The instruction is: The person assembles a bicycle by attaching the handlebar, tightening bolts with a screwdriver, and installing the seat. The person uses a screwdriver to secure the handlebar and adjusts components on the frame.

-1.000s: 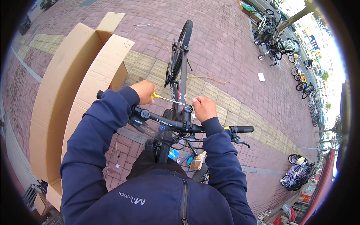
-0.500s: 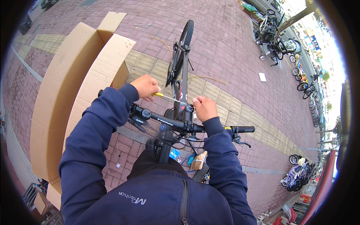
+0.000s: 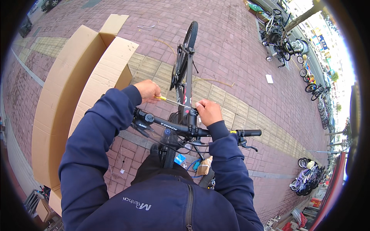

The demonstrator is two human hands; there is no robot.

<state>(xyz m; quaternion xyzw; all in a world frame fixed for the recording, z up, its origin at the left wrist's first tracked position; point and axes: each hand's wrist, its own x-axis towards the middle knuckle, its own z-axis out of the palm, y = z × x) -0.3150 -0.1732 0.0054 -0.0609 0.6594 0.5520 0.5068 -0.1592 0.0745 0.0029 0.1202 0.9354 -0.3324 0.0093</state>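
Note:
A black bicycle (image 3: 188,73) stands in front of me on the brick paving, its front wheel pointing away. My left hand (image 3: 148,91) grips the yellow handle of a long tool (image 3: 173,101) whose thin metal shaft runs right to the stem. My right hand (image 3: 208,111) is closed at the stem, where the shaft's tip ends, just above the black handlebar (image 3: 192,129). Both my sleeves are dark blue.
A large open cardboard box (image 3: 73,96) lies to the left of the bicycle. Small items, one blue, lie on the ground under the frame (image 3: 198,165). Parked bicycles (image 3: 281,34) stand at the far right, more at the lower right (image 3: 306,179).
My left hand with the yellow-handled tool has shifted slightly up and back toward the box. My right hand has stayed at the stem.

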